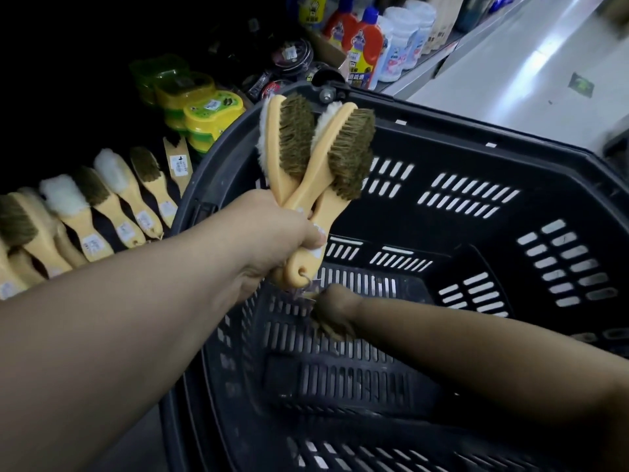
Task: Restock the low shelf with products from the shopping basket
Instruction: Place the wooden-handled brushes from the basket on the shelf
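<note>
a person's left hand (272,233) grips a bunch of tan-handled brushes (306,155) by their handles, raised over the left rim of a black shopping basket (425,229). their heads point up and fan apart, with brown bristles on one face and white fleece on the other, and the handle ends stick out below the fist. down inside the basket, the right hand (335,308) reaches to the slotted floor near its left wall. its fingers are curled over a loose brush (328,330), of which only a tuft of brown bristle shows in the dim light.

to the left of the basket, on the low shelf (107,235), a row of matching brushes (102,206) lies side by side with the handles pointing toward the person. some heads are white fleece and some brown bristle, and the handles carry small white labels. beyond the basket's far-left rim stand stacked yellow-lidded tubs (212,112), with dark round tins (292,56) just past them. further along, beyond the basket's far corner, stand red bottles (364,46) and pale tubs (398,49). a light aisle floor (544,63) runs past the basket's far right side.
</note>
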